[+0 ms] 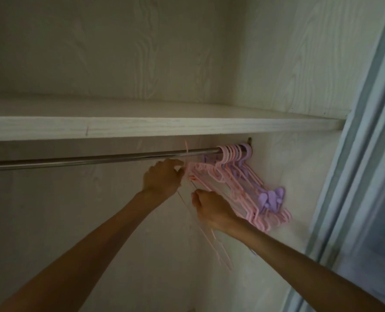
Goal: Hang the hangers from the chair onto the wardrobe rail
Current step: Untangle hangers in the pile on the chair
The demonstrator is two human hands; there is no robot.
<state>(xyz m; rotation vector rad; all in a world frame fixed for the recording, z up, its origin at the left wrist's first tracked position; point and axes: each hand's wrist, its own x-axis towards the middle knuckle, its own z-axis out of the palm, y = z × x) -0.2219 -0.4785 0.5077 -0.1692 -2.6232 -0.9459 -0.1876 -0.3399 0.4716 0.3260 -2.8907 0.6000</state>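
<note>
At frame centre, the left hand (163, 176) is gripping a pink hanger (206, 230) near its hook, the right hand (211, 209) pinching its wire, steadying it to hook onto the rail (85, 160) beside the hung hangers (234, 154).

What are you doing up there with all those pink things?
A person is putting hangers onto the wardrobe rail. A bunch of pink hangers and purple hangers already hangs at the rail's right end. The left hand and the right hand both grip a thin pink hanger, its hook blurred near the rail.
</note>
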